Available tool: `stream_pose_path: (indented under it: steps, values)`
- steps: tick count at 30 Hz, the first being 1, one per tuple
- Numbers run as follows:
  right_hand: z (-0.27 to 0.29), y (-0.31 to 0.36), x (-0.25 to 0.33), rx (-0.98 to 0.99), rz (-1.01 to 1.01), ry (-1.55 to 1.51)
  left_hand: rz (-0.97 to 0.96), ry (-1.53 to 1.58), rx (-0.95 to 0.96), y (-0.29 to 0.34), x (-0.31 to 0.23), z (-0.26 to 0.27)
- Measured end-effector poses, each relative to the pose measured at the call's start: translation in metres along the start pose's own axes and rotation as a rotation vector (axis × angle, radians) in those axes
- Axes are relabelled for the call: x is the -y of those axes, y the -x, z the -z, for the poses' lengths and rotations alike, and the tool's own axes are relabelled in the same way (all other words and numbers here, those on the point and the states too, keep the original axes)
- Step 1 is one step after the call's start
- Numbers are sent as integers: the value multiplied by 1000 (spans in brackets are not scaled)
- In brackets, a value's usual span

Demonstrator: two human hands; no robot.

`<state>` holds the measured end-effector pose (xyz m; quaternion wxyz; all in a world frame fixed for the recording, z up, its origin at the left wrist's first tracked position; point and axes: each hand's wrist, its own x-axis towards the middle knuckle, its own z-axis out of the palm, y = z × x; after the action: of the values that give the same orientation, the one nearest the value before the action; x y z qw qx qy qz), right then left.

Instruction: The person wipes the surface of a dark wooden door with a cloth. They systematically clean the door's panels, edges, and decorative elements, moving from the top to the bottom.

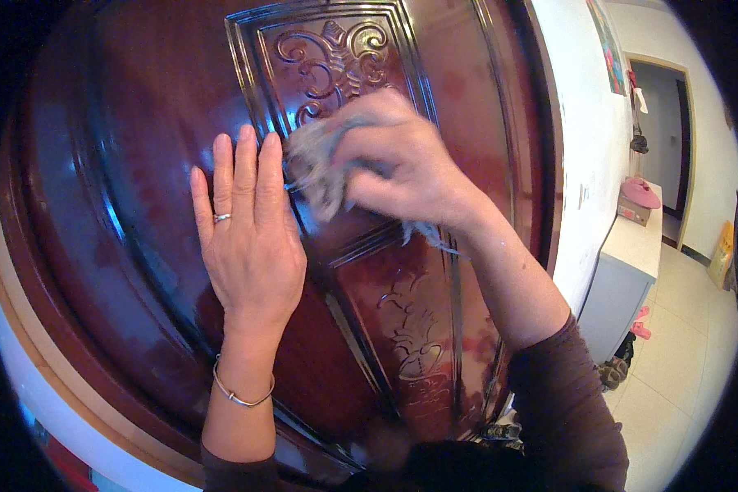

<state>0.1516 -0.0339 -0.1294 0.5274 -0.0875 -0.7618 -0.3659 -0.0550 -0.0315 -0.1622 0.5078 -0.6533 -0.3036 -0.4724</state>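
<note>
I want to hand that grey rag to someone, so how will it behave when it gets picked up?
The grey rag is probably floppy: it bunches under the right hand and a frayed end dangles below the wrist. It looks thin, so likely light. Loose threads might snag on the door carving.

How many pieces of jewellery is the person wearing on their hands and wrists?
2: a ring on a finger of the left hand, and a thin bangle round the left wrist. None shows on the right hand; its fingers are partly hidden in the cloth.
</note>
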Motion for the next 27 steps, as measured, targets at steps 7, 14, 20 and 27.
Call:
stream_pose_path:
  steps: [7,14,20,27]
  values:
    - [-14,37,11,-158,-117,28,-21,5,-47,5,6,2]
    - [-32,118,50,-478,-573,368,-42,11,-33,3,0,-1]
    - [-112,161,160,-97,-64,70,-36,-22,-53,2,2,-2]
    - [-48,181,87,-250,-512,514,-63,-61,-21,7,5,2]
